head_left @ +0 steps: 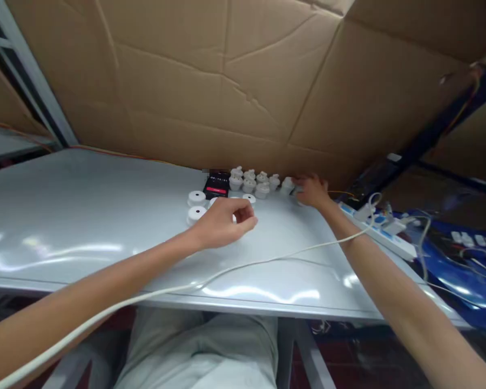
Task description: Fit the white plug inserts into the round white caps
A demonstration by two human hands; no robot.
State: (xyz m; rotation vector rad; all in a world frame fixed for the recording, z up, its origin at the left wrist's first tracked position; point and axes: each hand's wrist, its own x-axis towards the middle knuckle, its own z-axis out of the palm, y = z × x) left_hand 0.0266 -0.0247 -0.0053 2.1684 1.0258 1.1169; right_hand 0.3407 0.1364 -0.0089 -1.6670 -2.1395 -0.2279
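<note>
Right hand (312,191) at end of white knobbed pieces (262,190), blurred, grip impossible to tell; left hand (223,222) half-curled by white round caps (196,200), hold likewise unclear. Pieces stand on tabletop (105,210) near cardboard (178,97), likely light, stiff, slick; sides best pinched.

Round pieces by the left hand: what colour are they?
The round pieces are white, with a dark central dot where tops show clearly; best seen in the head view.
</note>
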